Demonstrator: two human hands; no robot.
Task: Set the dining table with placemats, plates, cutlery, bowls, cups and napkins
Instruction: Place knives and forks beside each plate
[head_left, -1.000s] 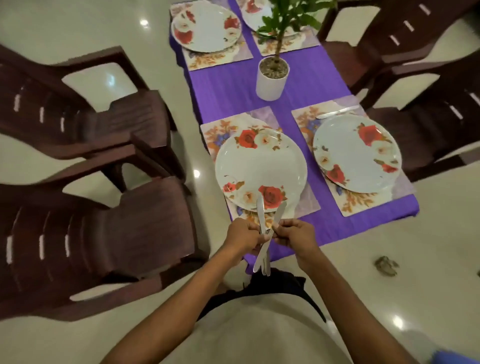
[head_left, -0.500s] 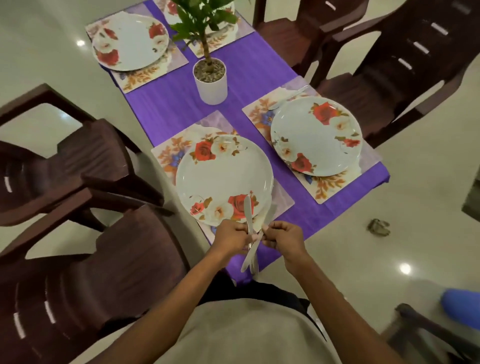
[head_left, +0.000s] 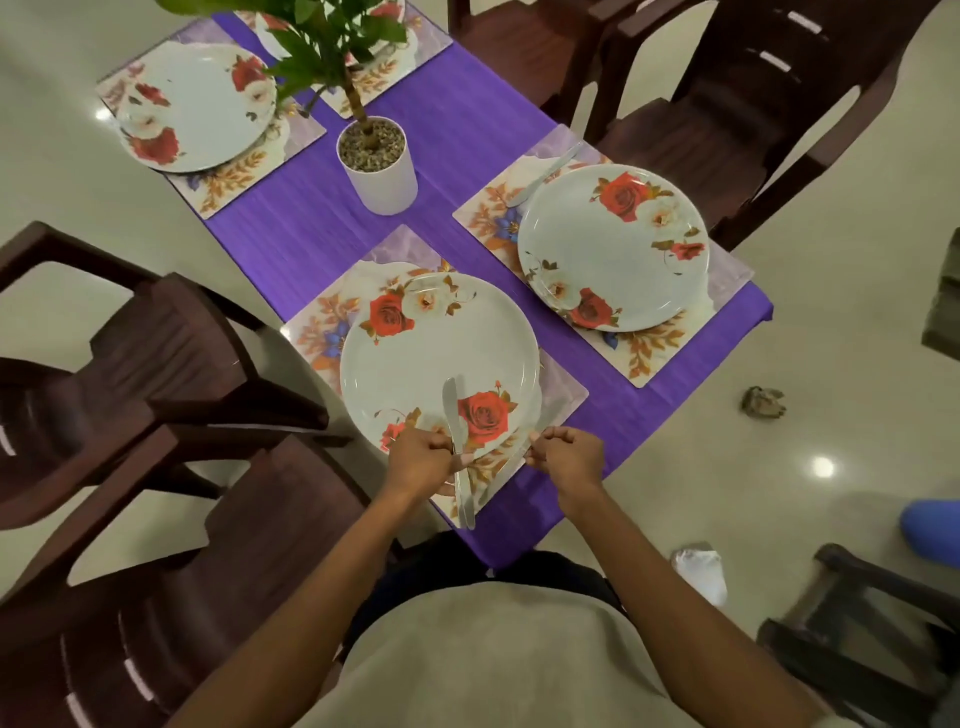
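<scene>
A purple-clothed table (head_left: 467, 140) carries floral placemats with rose-patterned white plates. The nearest plate (head_left: 439, 364) lies on its placemat (head_left: 322, 332) right in front of me. My left hand (head_left: 423, 462) is closed around steel knives (head_left: 453, 415), their blades pointing up over the plate's near rim and handles hanging below the fist. My right hand (head_left: 566, 457) pinches one knife (head_left: 545, 421) that slants up over the placemat to the right of the plate. A second plate (head_left: 613, 247) sits to the right with a knife (head_left: 545, 174) beside it on its mat. A third plate (head_left: 195, 106) lies far left.
A white pot with a green plant (head_left: 378, 161) stands mid-table. Dark brown chairs (head_left: 156, 374) crowd the left side and others (head_left: 737, 104) stand on the right. A crumpled scrap (head_left: 762, 401) and a white wrapper (head_left: 698, 566) lie on the glossy floor.
My hands have come apart: the right one has drawn a single knife out of the bunch toward the right of the near plate. The view has shifted closer over the table's end.
</scene>
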